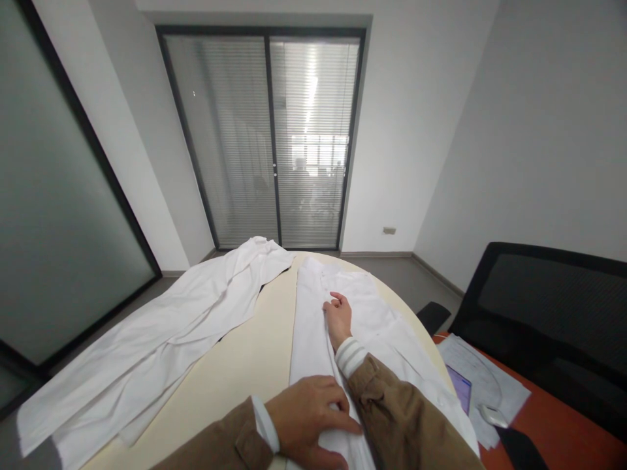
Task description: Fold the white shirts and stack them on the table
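Two white coats lie on the cream oval tabletop (pixel 230 385), and both hands I'm watching are on one of them. The first coat (pixel 147 339) sprawls in loose folds across the left of the frame, its lower end running off the tabletop's edge at lower left. The second coat (pixel 313 326) lies lengthwise down the center, buttons showing near its top end, and spills over the edge at lower right.

My left hand (pixel 306 418), at bottom center, rests on the second coat, its fingers (pixel 337 418) pressed together and lying flat, with no pinch that I can make out. My right hand (pixel 337 320), farther up the same coat, has its fingers (pixel 333 301) loosely curled on the cloth, pinching nothing I can see. Two brown sleeves enter from the bottom edge.

At lower right, one orange desk (pixel 563 424) carries papers (pixel 482 378), one tablet (pixel 459 388) and one mouse (pixel 494 415). One black chair (pixel 553 307) stands beside it. One glass door (pixel 267 140) with blinds fills the upper middle.
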`<state>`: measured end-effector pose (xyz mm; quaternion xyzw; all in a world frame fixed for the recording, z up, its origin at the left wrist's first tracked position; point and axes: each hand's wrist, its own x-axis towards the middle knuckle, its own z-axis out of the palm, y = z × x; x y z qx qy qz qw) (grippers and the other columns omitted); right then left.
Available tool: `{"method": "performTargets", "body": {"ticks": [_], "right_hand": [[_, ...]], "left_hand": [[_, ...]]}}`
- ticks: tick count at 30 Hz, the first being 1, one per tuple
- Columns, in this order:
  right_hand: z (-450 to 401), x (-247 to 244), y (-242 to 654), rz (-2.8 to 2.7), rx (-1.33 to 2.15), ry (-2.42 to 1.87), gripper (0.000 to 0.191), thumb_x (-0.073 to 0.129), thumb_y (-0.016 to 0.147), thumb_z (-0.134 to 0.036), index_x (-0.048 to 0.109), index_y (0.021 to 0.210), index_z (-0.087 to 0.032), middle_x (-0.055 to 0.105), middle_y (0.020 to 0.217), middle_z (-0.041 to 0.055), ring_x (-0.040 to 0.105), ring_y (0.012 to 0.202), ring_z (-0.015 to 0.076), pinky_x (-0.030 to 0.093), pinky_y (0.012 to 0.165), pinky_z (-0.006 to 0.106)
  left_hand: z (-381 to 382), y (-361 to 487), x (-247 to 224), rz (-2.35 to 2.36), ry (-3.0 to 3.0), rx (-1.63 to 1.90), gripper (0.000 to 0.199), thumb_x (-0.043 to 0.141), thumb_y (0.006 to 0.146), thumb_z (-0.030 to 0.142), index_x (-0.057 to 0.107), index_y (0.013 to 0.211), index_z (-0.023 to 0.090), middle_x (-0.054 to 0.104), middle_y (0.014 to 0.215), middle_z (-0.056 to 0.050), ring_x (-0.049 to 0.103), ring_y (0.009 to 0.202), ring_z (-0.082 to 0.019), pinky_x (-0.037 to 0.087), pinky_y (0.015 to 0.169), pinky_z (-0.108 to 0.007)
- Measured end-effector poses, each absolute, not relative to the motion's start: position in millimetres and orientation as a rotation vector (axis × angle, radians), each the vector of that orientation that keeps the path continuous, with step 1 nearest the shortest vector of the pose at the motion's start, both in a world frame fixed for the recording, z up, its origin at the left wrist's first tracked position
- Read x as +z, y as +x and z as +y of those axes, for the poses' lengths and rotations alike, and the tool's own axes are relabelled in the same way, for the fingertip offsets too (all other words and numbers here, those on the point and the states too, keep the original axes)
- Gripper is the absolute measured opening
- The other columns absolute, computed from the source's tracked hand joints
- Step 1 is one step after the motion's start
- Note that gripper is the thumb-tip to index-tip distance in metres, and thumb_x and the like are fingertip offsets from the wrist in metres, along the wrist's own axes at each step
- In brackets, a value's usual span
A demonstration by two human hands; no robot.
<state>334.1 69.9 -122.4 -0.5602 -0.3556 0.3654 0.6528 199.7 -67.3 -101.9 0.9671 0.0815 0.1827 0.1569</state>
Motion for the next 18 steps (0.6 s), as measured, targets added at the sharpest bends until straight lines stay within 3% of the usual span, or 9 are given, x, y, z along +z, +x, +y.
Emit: {"method": "performTargets", "body": {"ticks": [5,9,14,18], "right_hand": [[73,-125,334,-0.756,0.834,-1.281,0.049,0.059,0.053,-0.017,0.058,0.102,-0.017,0.059,0.098,0.0036,0.056,0.073,0.0137,0.045,0.063,0.024],[75,-126,334,-0.724,0.813,-1.286,0.046,0.06,0.055,-0.02,0.059,0.1,-0.017,0.063,0.1,0.0056,0.06,0.08,0.0164,0.047,0.068,0.026],[74,-125,336,-0.724,0.734,-1.313,0.042,0.056,0.059,-0.022,0.057,0.1,-0.017,0.063,0.104,0.0076,0.06,0.081,0.0175,0.048,0.068,0.027],[72,-126,337,-0.841,0.762,-1.385,0.048,0.051,0.058,-0.017,0.055,0.106,-0.016,0.062,0.112,0.0101,0.059,0.079,0.0183,0.05,0.069,0.028]], "left_hand": [[-75,202,-95,0.19,2.892,0.402,0.022,0.058,0.091,0.039,0.069,0.107,0.028,0.063,0.094,-0.002,0.056,0.084,-0.018,0.044,0.077,-0.033],[-80,205,-92,0.125,2.924,0.384,0.015,0.056,0.091,0.024,0.068,0.098,0.027,0.064,0.092,0.001,0.055,0.084,-0.015,0.042,0.075,-0.03],[-80,206,-93,0.088,2.891,0.423,0.012,0.055,0.093,0.024,0.066,0.097,0.027,0.066,0.094,0.002,0.057,0.087,-0.015,0.043,0.079,-0.029],[-79,206,-96,0.113,2.844,0.423,0.015,0.055,0.095,0.037,0.062,0.1,0.025,0.068,0.097,0.0,0.059,0.091,-0.015,0.044,0.084,-0.028]]}}
